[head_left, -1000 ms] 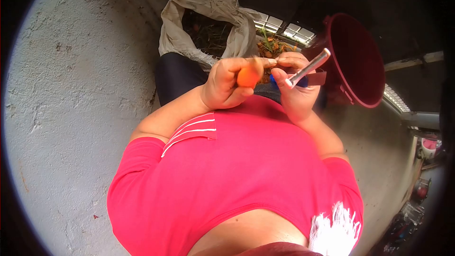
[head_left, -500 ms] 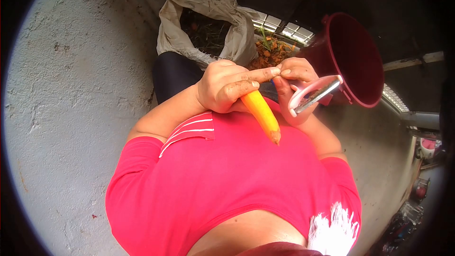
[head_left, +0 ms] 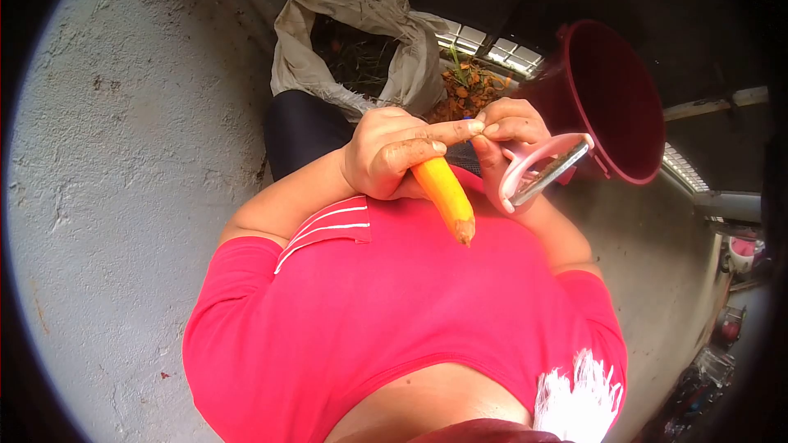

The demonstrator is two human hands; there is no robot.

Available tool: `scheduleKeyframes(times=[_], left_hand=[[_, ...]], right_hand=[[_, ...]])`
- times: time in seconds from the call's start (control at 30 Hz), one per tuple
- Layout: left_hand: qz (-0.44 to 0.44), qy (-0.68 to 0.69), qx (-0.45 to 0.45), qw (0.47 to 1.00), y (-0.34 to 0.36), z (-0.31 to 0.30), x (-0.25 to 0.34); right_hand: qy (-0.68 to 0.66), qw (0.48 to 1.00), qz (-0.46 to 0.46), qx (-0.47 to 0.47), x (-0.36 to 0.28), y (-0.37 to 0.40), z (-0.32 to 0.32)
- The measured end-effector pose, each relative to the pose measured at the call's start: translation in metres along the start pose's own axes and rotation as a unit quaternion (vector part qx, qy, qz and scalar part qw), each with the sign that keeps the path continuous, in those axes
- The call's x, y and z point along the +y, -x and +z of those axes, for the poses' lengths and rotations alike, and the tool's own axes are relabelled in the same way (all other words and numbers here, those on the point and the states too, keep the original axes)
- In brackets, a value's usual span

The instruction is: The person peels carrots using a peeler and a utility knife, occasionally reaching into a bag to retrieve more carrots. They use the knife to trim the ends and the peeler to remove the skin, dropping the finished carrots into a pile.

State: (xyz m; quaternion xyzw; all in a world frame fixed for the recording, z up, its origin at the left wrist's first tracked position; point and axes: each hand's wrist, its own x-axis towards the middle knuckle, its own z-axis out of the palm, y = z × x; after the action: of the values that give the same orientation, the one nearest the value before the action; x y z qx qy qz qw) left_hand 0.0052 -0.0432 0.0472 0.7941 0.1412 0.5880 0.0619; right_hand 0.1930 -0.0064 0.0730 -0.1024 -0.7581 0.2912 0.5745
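Note:
A yellow-orange carrot (head_left: pixel 446 198) with a brownish end is held in my left hand (head_left: pixel 390 152), its thumb across it and its index finger stretched to the right. The carrot's end points down over the red shirt; its other end is hidden in the palm. My right hand (head_left: pixel 517 125) grips a pink peeler (head_left: pixel 553 173), whose metal blade faces up and to the right. Thumb and fingertips of that hand meet the tip of my left index finger. Most of the peeler's handle is covered by the hand.
Beyond my hands stands an open whitish woven sack (head_left: pixel 293 49) with dark plant matter inside. Orange peelings (head_left: pixel 469 97) lie beside it. A dark red bucket (head_left: pixel 566 86) is at the right, and a rough grey wall (head_left: pixel 123 197) rises at the left.
The carrot's free end has swung a little to the left and up with my left hand. My right hand and the peeler are almost where they were.

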Motion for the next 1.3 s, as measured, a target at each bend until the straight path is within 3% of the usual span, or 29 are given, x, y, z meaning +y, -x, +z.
scheduleKeyframes(times=[0.37, 1.3], left_hand=[[0.001, 0.006, 0.004, 1.000, 0.003, 0.002, -0.001], [-0.037, 0.230, 0.008, 0.972, 0.016, 0.009, -0.006]], right_hand=[[-0.015, 1.000, -0.008, 0.006, 0.001, -0.002, 0.001], [-0.079, 0.997, 0.001, -0.002, 0.007, 0.001, 0.002]])
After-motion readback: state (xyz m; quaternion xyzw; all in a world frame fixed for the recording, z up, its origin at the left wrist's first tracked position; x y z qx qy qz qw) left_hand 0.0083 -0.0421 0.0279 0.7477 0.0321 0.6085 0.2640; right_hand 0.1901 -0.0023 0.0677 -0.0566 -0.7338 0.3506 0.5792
